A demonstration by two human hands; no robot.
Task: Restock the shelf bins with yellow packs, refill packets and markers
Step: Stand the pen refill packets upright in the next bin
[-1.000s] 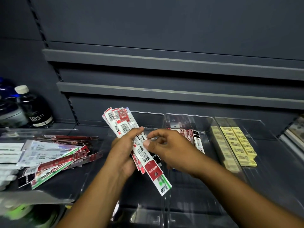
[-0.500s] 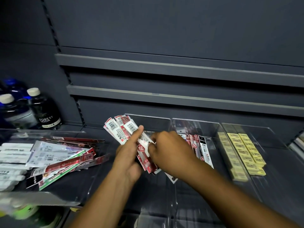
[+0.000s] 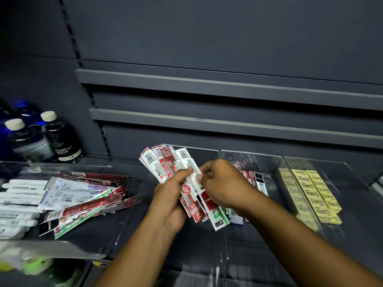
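Seen from the head camera, my left grip (image 3: 172,196) is curled round a fanned bundle of refill packets (image 3: 165,163), held just above the clear shelf bins (image 3: 255,155). My right grip (image 3: 222,183) pinches one packet of the fan near its middle. I judge them light, thin, glossy and floppy, apt to slide from the fan, so a flat pinch across the width at mid-length suits. Yellow packs (image 3: 315,191) fill the right bin and markers (image 3: 20,195) lie far left.
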